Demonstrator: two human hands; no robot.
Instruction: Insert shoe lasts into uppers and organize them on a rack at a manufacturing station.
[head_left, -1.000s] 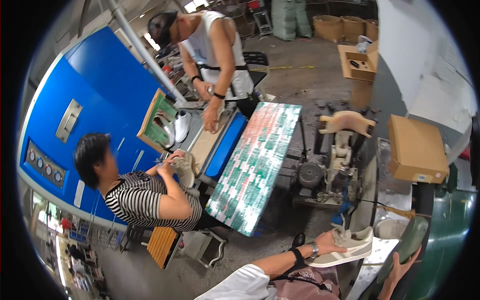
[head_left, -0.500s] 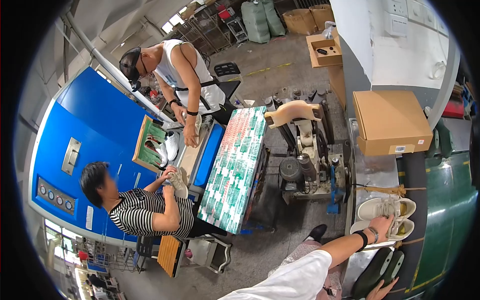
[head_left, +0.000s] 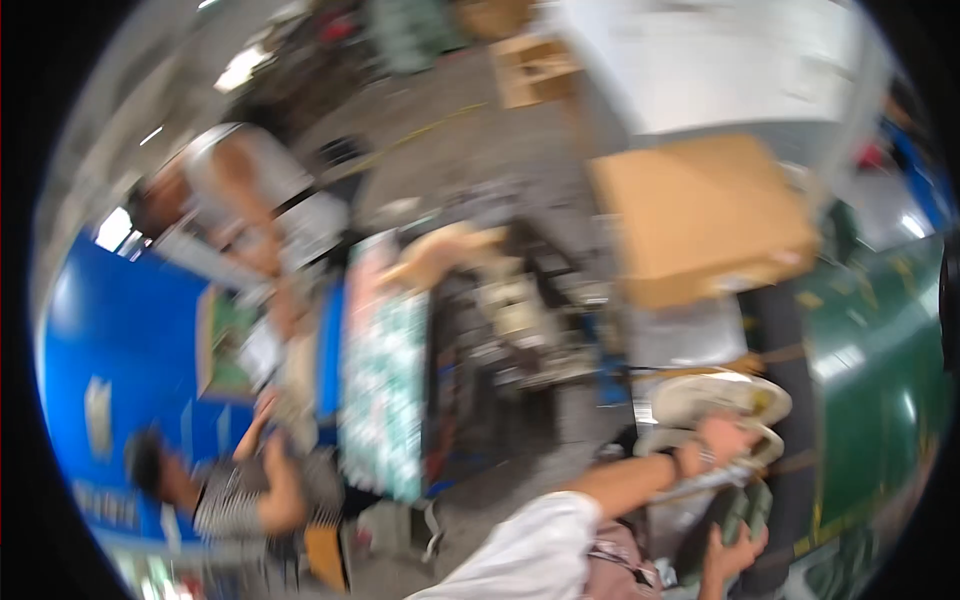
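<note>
Blue fills the far left, where a big machine (head_left: 130, 330) stands with a green panel (head_left: 225, 345) set into it. We see two co-workers beside it, both blurred: one in a striped top (head_left: 235, 495) low down, arms raised toward the machine, and one in a pale top (head_left: 240, 195) higher up, bent over it. Next comes a long patterned board (head_left: 385, 400), green and white, running up and down the view. Just right of that sits a dark metal stand (head_left: 510, 330) with a tan shoe form (head_left: 440, 255) at its top. Further right, a cardboard box (head_left: 700, 215) lies on a pale surface. Below it our left hand (head_left: 725, 440), on a white-sleeved arm with a dark wristband, rests on a white shoe (head_left: 720, 400) that lies on the dark belt (head_left: 780, 340) beside a green surface (head_left: 870, 390); motion blur hides whether the fingers clamp it. Our right hand (head_left: 735, 550), at the bottom edge, is wrapped around a dark green shoe (head_left: 748, 510), just below the white one.
</note>
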